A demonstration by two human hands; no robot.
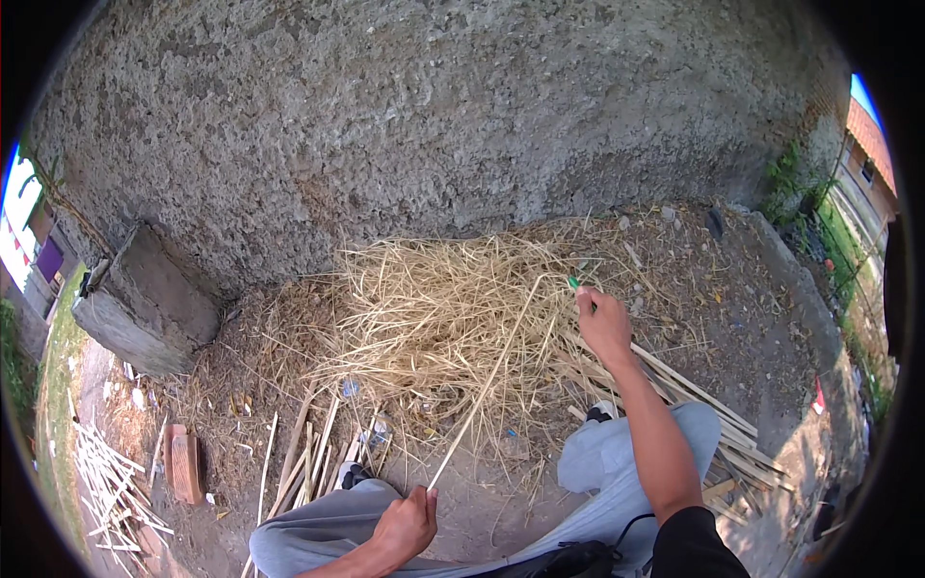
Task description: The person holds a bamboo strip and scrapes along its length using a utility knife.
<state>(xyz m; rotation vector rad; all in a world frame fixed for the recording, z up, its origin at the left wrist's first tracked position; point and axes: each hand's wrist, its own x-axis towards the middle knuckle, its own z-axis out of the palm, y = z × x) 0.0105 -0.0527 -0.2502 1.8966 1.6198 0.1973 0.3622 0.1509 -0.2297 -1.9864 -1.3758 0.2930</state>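
My left hand (pixel 407 525) is closed in front of my lap, pinching the lower end of a long, thin bamboo strip (pixel 489 381). That strip slants up and away to the right, and its far end bends over close to my right hand (pixel 605 326). Stretched out ahead, the right hand is closed round a small green object (pixel 574 283); only its tip shows, so its kind is unclear. Whether it touches the strip I cannot tell. Below and beyond both hands lies a loose heap of pale, curly shavings (pixel 438 303).
A rough grey wall (pixel 462 125) rises behind the heap. Bundles of split sticks lie by my right knee (pixel 718 414) and between my feet (pixel 306 453). At the left are a concrete block (pixel 159 303), a reddish brick (pixel 182 464) and a pile of pale strips (pixel 108 482).
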